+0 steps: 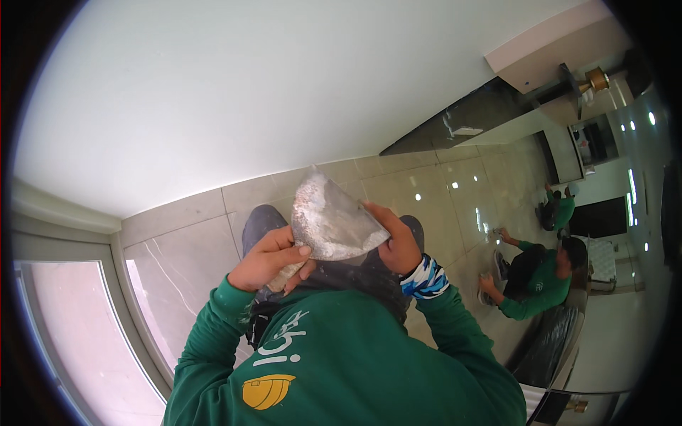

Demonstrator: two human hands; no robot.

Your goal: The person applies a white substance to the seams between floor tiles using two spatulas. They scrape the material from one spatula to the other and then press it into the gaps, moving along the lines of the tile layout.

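A pointing-style trowel (341,216) with a broad, roughly triangular grey blade is held in front of my body, above my knees. Pale, crusty dried material coats the blade along its left and lower edges. My left hand (273,259) is closed around the handle end, its thumb lying against the blade's base. On the other side, my right hand (399,245) grips the blade's right corner between thumb and fingers. Part of the handle (283,277) shows below my left hand. My dark shoes lie partly hidden beyond the trowel.
A white wall (206,92) rises ahead, meeting a tiled floor (419,177). At left is a framed glass door (85,319). On the right, a person in green (536,287) crouches, with another person (561,209) farther off. A dark baseboard panel (476,110) runs along the wall.
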